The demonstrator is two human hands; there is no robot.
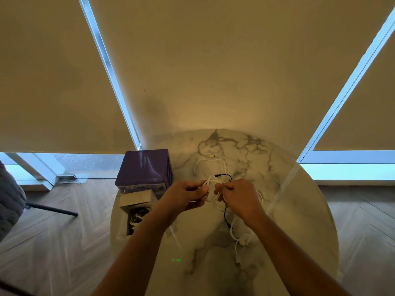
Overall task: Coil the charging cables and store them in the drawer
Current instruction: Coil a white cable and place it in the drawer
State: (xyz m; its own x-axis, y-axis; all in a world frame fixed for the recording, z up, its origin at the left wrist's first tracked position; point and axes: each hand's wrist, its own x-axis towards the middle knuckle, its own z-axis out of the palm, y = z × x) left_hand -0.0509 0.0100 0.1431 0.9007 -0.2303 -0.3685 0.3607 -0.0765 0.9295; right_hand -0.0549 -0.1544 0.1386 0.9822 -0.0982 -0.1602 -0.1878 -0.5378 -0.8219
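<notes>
My left hand point(188, 194) and my right hand point(238, 198) meet above the middle of the round marble table point(299, 210), both closed on loops of a white cable point(212, 192). A black cable point(226, 214) runs from under my right hand toward me. More white cable point(241, 240) trails on the table below my right wrist. Two loose white cables lie farther back: one point(210, 165) just beyond my hands, a thinner one point(208, 147) near the far edge. A purple drawer unit point(143, 167) stands at the table's left; its lower drawer point(136, 210) is pulled out with coiled cables inside.
Beige roller blinds cover the windows behind the table. Herringbone wood floor surrounds the table. A grey padded chair point(10, 201) with a dark leg stands at the far left.
</notes>
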